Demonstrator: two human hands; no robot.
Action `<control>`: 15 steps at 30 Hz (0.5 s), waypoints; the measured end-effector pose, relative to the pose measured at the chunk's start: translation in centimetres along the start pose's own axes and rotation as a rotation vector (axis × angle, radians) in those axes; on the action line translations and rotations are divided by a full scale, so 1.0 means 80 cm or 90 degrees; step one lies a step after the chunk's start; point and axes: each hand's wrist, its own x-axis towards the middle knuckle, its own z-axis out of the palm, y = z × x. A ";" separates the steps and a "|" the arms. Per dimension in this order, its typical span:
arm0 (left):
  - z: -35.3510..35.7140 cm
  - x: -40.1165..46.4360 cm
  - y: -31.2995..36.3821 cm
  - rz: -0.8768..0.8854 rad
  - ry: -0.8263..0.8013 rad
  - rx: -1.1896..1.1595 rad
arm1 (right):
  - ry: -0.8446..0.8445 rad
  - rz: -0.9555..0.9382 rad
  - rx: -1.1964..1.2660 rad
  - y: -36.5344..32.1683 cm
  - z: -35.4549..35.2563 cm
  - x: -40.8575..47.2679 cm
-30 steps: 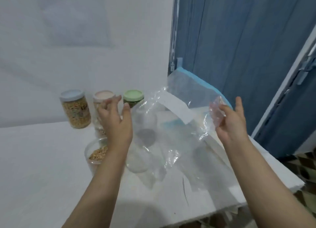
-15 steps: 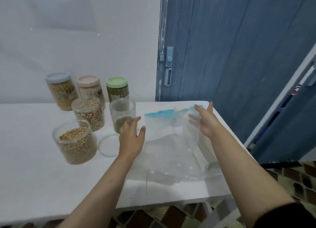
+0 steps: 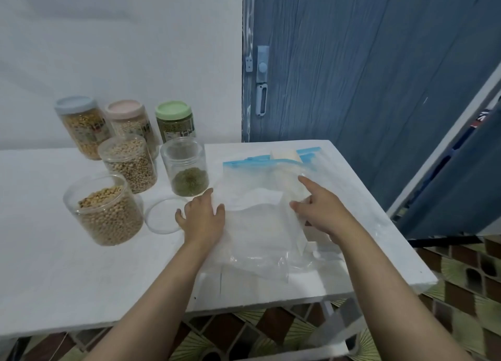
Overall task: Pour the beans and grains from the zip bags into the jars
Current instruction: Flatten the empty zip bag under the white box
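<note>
Clear empty zip bags [image 3: 260, 198] with blue zip strips lie stacked flat on the white table [image 3: 81, 279]. My left hand [image 3: 202, 219] rests open on the stack's left edge. My right hand [image 3: 320, 209] lies on the bags' right side, index finger stretched forward, other fingers bent on the plastic. Left of the bags stand three lidless jars: one low with green beans [image 3: 187, 171], one with pale grains [image 3: 130, 162], one nearly full of soybeans [image 3: 104, 210]. A clear lid [image 3: 162, 214] lies beside my left hand.
Three closed jars stand at the back against the wall: blue lid [image 3: 78, 125], pink lid [image 3: 127, 119], green lid [image 3: 174, 120]. A blue door [image 3: 352, 62] stands behind the table's right end. The table's front and right edges drop to a tiled floor [image 3: 474, 265].
One second ago both hands held an empty bag up in the air. The bag now lies flat on the stack, and both hands have come down onto it.
</note>
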 end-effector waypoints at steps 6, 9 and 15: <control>-0.010 -0.002 0.009 0.001 -0.020 -0.057 | 0.107 -0.063 0.121 -0.008 -0.007 0.032; -0.015 -0.004 0.009 0.041 -0.041 -0.112 | 0.123 -0.087 0.146 -0.018 -0.021 0.050; -0.022 -0.022 0.015 0.102 -0.193 -0.225 | 0.061 0.027 0.239 -0.017 -0.025 0.054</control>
